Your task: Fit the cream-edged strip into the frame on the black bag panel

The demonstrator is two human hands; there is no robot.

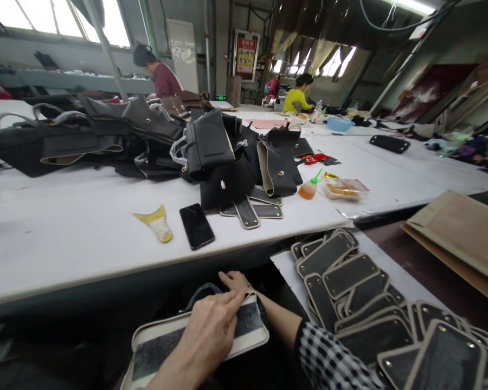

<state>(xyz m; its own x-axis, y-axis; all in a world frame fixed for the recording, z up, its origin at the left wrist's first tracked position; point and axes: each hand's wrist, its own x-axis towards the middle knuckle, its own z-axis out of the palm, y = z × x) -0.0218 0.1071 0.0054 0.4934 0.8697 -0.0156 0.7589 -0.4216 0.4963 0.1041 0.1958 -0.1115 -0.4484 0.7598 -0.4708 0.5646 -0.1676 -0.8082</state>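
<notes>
A black handbag (246, 319) lies in my lap below the table edge, its cream-edged underside with a dark middle strip turned up. My left hand (211, 325) reaches across this underside, knuckles bent and fingers pressed together near the right end. At the far side, my right hand (236, 283) grips the bag's edge, thumb and fingers partly hidden behind the bag and the left hand. To the right, a large pile of dark rectangular base panels (352, 276) with light edging and metal studs rests on a lower white surface.
Black handbags (211, 143) are heaped on the white table (85, 244). A phone (196, 226), a yellow-and-white scrap (156, 222), a glue bottle (309, 187) and a plastic food box (345, 189) lie nearer. A cardboard box (459, 233) stands right. Several people (299, 97) work beyond.
</notes>
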